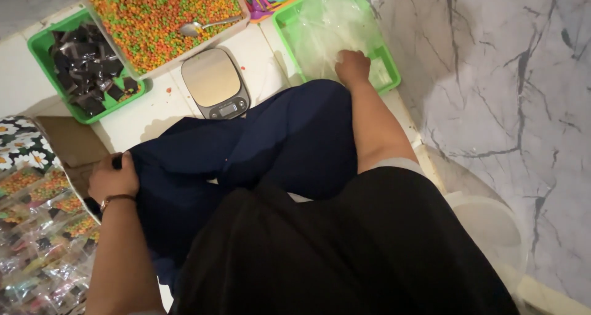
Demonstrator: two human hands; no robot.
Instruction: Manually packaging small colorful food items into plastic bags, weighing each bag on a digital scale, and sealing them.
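At upper right of the frame, the right hand (352, 66) rests with curled fingers on clear plastic bags (329, 28) inside a green tray (386, 62); its grip I cannot tell. Lower left, the left hand (112, 178) holds the dark trouser cloth (184, 167). A kitchen scale (215, 82) stands between them, below a tray of colourful pellets (161, 14).

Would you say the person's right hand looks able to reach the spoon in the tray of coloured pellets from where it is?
Probably yes: the right hand rests in the green basket, and the spoon lies uncovered on the pellets, nothing between them but the basket rim.
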